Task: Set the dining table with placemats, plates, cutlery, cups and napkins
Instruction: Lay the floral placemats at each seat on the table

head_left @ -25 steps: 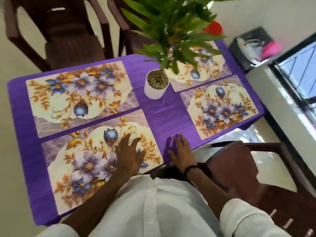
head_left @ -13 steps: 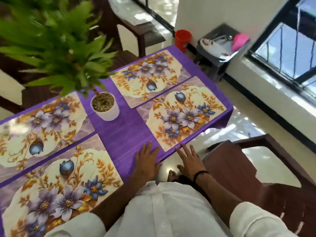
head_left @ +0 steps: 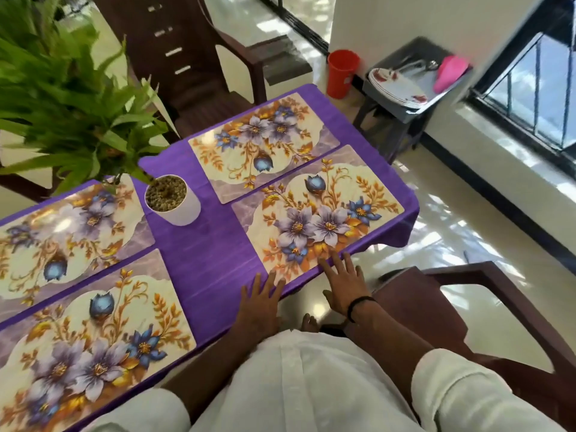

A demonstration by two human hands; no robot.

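4 placemats (head_left: 314, 219) lay set; both hands, left hand (head_left: 260, 302) and right hand (head_left: 346, 283), rested with fingers spread wide, empty. Next: fetching plates (head_left: 397, 87), upper right.

bright daylight from window (head_left: 530, 98) | floor (head_left: 452, 232) glare | edges perhaps motion-blurred
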